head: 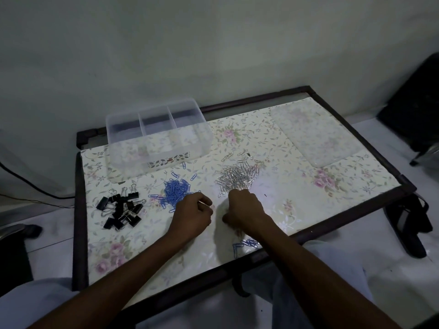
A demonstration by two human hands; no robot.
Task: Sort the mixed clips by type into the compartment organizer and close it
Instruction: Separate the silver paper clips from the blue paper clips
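Observation:
The clear three-compartment organizer [156, 138] stands open at the table's back left, its compartments bare. Its clear lid [316, 134] lies flat at the back right. Three sorted heaps lie in a row: black binder clips [121, 210] on the left, blue paper clips [177, 191] in the middle, silver paper clips [237, 176] on the right. My left hand [193, 213] is curled beside the blue heap and pinches a thin silver clip. My right hand [245, 207] curls its fingers down onto the near edge of the silver heap, fingertips hidden. A few mixed clips [247, 243] lie under my right wrist.
The low table [80, 233] has a dark frame and a floral cover, and stands against a white wall. A black cable [28, 186] runs over the floor at the left. Dark objects [413, 105] stand beyond the right edge.

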